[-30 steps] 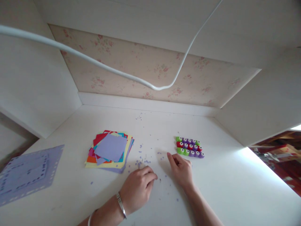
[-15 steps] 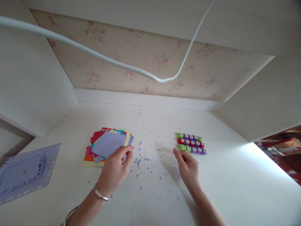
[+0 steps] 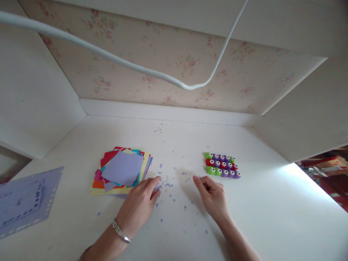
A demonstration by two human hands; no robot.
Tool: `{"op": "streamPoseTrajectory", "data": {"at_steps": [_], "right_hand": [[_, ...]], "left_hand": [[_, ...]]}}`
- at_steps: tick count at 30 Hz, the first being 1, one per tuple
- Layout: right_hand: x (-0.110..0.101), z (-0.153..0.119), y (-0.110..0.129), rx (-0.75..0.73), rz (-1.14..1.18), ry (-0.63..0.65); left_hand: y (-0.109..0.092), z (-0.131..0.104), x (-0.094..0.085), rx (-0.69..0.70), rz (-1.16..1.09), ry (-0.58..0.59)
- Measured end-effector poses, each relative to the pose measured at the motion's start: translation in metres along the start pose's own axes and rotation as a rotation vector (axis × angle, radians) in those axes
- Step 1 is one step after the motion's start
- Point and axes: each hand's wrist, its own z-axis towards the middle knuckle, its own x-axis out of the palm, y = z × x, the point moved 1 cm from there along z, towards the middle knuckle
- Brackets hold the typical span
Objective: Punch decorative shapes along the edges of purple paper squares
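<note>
My left hand (image 3: 141, 203) is low over the white table, its thumb and fingers apart around a few purple paper bits (image 3: 168, 185), with nothing seen in it. Just beyond it lies a fanned stack of coloured paper sheets (image 3: 123, 168), a purple one on top. My right hand (image 3: 212, 195) is curled, thumb against the bent fingers; what it holds, if anything, is hidden. Beyond that hand sit three rows of small green, purple and red pieces with eye-like tops (image 3: 223, 165).
Purple sheets with punched edges (image 3: 24, 199) lie at the far left of the table (image 3: 130, 130). A white cable (image 3: 130, 65) hangs across the view before the flowered wall. White panels (image 3: 35, 72) stand at both sides. Red items (image 3: 328, 177) show at the right edge.
My left hand has moved right and nearer, off the paper stack toward the purple bits. My right hand has shifted slightly left, away from the eyed pieces. The view has tilted a little.
</note>
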Motion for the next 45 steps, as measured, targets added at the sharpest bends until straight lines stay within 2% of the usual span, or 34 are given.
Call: {"op": "streamPoseTrajectory", "data": {"at_steps": [7,11,15,18,22,27,30,33,36,40,43,45], "right_hand": [[0.006,-0.001,-0.001,-0.056,-0.129,0.091],[0.001,0.001,-0.001,-0.113,-0.199,-0.020],[-0.021,0.012,-0.007,-0.139,-0.292,-0.158],[-0.042,0.023,-0.014,-0.260,-0.541,-0.061],[-0.060,0.034,-0.028,-0.282,-0.842,0.121],[-0.057,0.034,-0.040,-0.421,-0.913,0.162],[-0.049,0.037,-0.033,-0.464,-0.842,0.190],[-0.034,0.051,-0.010,-0.429,-0.708,0.227],[-0.002,0.082,0.021,-0.359,-0.596,0.281],[0.064,0.135,0.052,-0.203,-0.580,0.365],[0.115,0.169,0.065,-0.180,-0.600,0.385],[0.141,0.187,0.070,-0.165,-0.624,0.375]], "left_hand": [[0.004,0.003,0.004,-0.009,-0.027,0.005],[0.001,0.004,0.004,0.054,-0.007,-0.045],[-0.004,0.003,0.002,0.083,-0.015,-0.140],[-0.007,0.002,0.001,0.059,-0.016,-0.122],[-0.013,-0.001,0.001,0.082,0.008,-0.058],[-0.018,-0.004,0.004,0.073,0.029,0.030],[-0.017,-0.004,0.006,0.071,0.036,0.077],[-0.016,-0.005,0.007,0.083,0.029,0.107],[-0.016,-0.005,0.007,0.083,0.027,0.128],[-0.015,-0.005,0.006,0.077,0.032,0.138],[-0.014,-0.004,0.006,0.069,0.027,0.142],[-0.013,-0.002,0.007,0.069,0.027,0.147]]}}
